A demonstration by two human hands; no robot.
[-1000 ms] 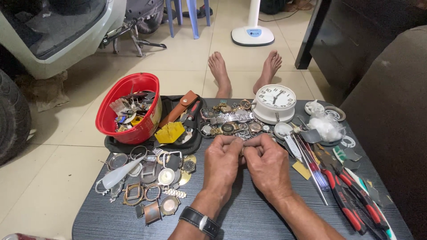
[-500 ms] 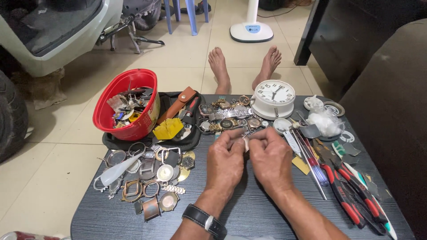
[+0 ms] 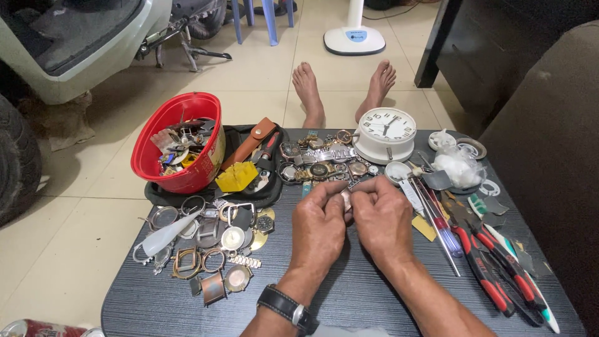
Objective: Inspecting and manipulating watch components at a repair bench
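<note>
Dark table fills lower frame. Red bowl upper left; white clock upper centre. At centre, left hand and right hand both pinch a small metal watch part between fingertips.

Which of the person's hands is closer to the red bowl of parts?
Left. The left hand is to the right of the red bowl and nearer the viewer; the right hand lies beyond it, further right.

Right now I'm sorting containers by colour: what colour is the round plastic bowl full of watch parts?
The round plastic bowl is red, seen clearly in the head view.
</note>
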